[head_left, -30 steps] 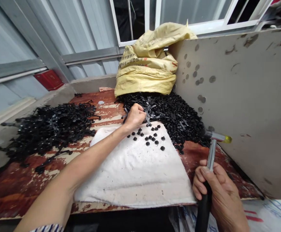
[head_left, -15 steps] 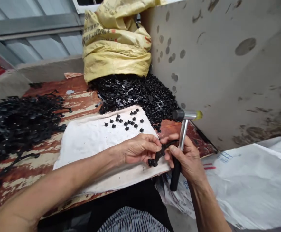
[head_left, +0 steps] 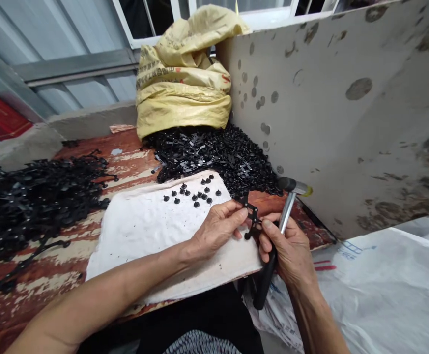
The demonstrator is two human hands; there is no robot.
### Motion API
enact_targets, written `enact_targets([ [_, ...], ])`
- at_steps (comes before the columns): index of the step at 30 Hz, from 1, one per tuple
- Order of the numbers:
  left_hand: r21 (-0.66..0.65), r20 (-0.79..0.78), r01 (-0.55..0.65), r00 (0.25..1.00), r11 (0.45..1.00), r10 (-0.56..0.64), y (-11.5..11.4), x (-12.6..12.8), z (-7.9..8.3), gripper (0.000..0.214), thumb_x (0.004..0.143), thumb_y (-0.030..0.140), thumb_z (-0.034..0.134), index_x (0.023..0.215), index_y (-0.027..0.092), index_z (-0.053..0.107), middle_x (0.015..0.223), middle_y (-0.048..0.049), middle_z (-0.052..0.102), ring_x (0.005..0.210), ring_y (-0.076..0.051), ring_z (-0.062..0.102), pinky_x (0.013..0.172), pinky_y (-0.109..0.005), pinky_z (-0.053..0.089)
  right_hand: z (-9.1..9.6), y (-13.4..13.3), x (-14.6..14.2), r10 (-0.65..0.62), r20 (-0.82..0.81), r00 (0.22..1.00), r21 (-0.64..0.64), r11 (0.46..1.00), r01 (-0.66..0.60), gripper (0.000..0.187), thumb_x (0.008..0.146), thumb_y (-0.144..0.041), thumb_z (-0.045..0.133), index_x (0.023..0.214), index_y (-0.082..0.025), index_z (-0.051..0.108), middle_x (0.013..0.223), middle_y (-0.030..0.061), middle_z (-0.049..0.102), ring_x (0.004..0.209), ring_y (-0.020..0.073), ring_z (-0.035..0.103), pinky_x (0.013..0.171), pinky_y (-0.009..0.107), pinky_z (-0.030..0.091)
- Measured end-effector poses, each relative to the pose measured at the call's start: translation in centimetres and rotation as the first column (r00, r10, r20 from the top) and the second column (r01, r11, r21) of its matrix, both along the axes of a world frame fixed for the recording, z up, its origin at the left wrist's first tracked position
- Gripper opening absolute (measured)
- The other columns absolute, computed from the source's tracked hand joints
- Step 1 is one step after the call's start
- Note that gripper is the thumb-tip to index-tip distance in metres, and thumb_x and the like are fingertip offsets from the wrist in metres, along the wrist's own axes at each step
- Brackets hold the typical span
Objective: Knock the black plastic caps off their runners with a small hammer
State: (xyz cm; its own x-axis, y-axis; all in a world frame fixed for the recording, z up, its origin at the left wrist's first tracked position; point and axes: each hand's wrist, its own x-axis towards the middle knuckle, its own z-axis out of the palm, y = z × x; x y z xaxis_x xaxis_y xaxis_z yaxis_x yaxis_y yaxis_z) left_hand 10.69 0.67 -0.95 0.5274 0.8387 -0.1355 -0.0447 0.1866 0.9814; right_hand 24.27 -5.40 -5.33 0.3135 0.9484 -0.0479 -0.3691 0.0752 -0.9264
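My left hand [head_left: 219, 228] pinches a small black jointed linkage [head_left: 251, 211] between thumb and fingers, over the right edge of a white cloth [head_left: 136, 241]. The thumb and fingertips of my right hand [head_left: 291, 250] meet the lower end of the same linkage, where a round black end hangs. A two-faced mallet [head_left: 287, 212] is also held in my right hand, its head up, one face black and the other yellow, its black handle pointing down. Several loose black studs with round bases [head_left: 196, 197] are scattered on the cloth beyond my left hand.
Behind the cloth, a heap of black metal pieces [head_left: 214, 152] spills from a yellow sack [head_left: 185, 108]. Assembled black linkages [head_left: 33, 201] lie piled on the worn red table [head_left: 67, 250] at left. A stained pale panel [head_left: 310, 118] borders the right side; white sacking [head_left: 384, 290] lies below it.
The linkage has turned and is spread higher between my fingers, showing its bars. The mallet leans further right at its head. My view has tilted upward slightly.
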Motion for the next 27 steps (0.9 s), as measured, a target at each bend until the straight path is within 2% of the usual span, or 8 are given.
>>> enact_targets([
  [6, 0.22, -0.099, -0.003, 0.995, 0.976, 0.025, 0.1, 0.6, 0.3, 0.032, 0.091, 0.042, 0.049, 0.071, 0.018, 0.046, 0.061, 0.0042, 0.048, 0.056, -0.008, 0.045, 0.054, -0.021, 0.037, -0.3, -0.1, 0.0, 0.072, 0.053, 0.996, -0.014, 0.997, -0.071, 0.038, 0.071, -0.05, 0.079, 0.076, -0.02, 0.057, 0.041, -0.0104, 0.048, 0.029, 0.0051, 0.04, 0.031, 0.016, 0.033],
  [9, 0.172, -0.125, 0.021, 0.992, 0.985, 0.0, -0.1, 0.8, 0.3, 0.03, 0.094, 0.044, 0.043, 0.077, 0.02, 0.045, 0.059, 0.0045, 0.05, 0.053, -0.009, 0.049, 0.051, -0.02, 0.039, -0.4, -0.2, 0.2, 0.079, 0.085, 0.993, -0.013, 0.997, -0.078, 0.036, 0.075, -0.05, 0.076, 0.076, -0.02, 0.057, 0.043, -0.009, 0.05, 0.03, 0.0056, 0.041, 0.031, 0.017, 0.034],
  [11, 0.128, -0.163, 0.048, 0.986, 0.991, -0.027, -0.1, 0.8, 0.4, 0.028, 0.094, 0.045, 0.04, 0.08, 0.021, 0.043, 0.057, 0.0049, 0.051, 0.05, -0.01, 0.05, 0.047, -0.02, 0.041, -0.4, -0.2, 0.3, 0.073, 0.104, 0.992, -0.011, 0.997, -0.073, 0.033, 0.078, -0.049, 0.074, 0.084, -0.02, 0.06, 0.046, -0.0086, 0.052, 0.032, 0.0064, 0.043, 0.032, 0.017, 0.035],
  [15, 0.097, -0.257, 0.209, 0.95, 0.973, -0.178, 0.1, -0.3, 0.7, 0.028, 0.095, 0.046, 0.04, 0.082, 0.021, 0.045, 0.055, 0.0054, 0.05, 0.042, -0.008, 0.045, 0.04, -0.018, 0.037, -0.5, -0.2, 0.3, 0.036, 0.129, 0.991, 0.011, 0.999, -0.038, 0.035, 0.081, -0.047, 0.07, 0.105, -0.023, 0.06, 0.063, -0.0057, 0.061, 0.043, 0.0093, 0.051, 0.037, 0.02, 0.042],
  [19, 0.074, -0.231, 0.321, 0.927, 0.944, -0.296, 0.0, -1.4, 0.7, 0.032, 0.094, 0.047, 0.045, 0.082, 0.017, 0.05, 0.074, 0.0009, 0.056, 0.049, -0.005, 0.047, 0.042, -0.017, 0.034, -0.8, -0.1, 0.5, 0.042, 0.146, 0.988, 0.033, 0.998, -0.048, 0.036, 0.081, -0.046, 0.07, 0.107, -0.023, 0.06, 0.072, -0.0038, 0.064, 0.05, 0.0115, 0.059, 0.046, 0.024, 0.05],
  [21, 0.056, -0.23, 0.334, 0.921, 0.941, -0.313, -0.3, -1.5, 0.8, 0.032, 0.094, 0.045, 0.045, 0.082, 0.016, 0.051, 0.079, -0.0006, 0.056, 0.052, -0.005, 0.048, 0.046, -0.018, 0.036, -1.0, -0.2, 0.7, 0.063, 0.157, 0.986, 0.028, 0.997, -0.069, 0.038, 0.079, -0.045, 0.073, 0.107, -0.023, 0.06, 0.069, -0.0042, 0.063, 0.049, 0.0115, 0.058, 0.045, 0.023, 0.048],
  [24, 0.038, -0.256, 0.34, 0.912, 0.94, -0.32, -0.8, -1.2, 0.9, 0.028, 0.096, 0.039, 0.043, 0.084, 0.015, 0.053, 0.076, -0.0011, 0.057, 0.054, -0.006, 0.046, 0.05, -0.019, 0.039, -1.2, -0.4, 0.9, 0.082, 0.17, 0.982, 0.015, 0.996, -0.086, 0.03, 0.08, -0.042, 0.073, 0.098, -0.022, 0.06, 0.052, -0.0082, 0.054, 0.04, 0.0083, 0.048, 0.04, 0.019, 0.04],
  [27, 0.055, -0.284, 0.349, 0.904, 0.936, -0.32, -1.2, -1.1, 0.6, 0.025, 0.094, 0.034, 0.045, 0.079, 0.015, 0.053, 0.072, -0.0008, 0.058, 0.054, -0.006, 0.044, 0.05, -0.019, 0.037, -1.3, -0.6, 1.0, 0.105, 0.168, 0.98, 0.017, 0.994, -0.11, 0.028, 0.08, -0.043, 0.074, 0.091, -0.022, 0.057, 0.048, -0.0097, 0.05, 0.038, 0.007, 0.044, 0.039, 0.018, 0.038],
])
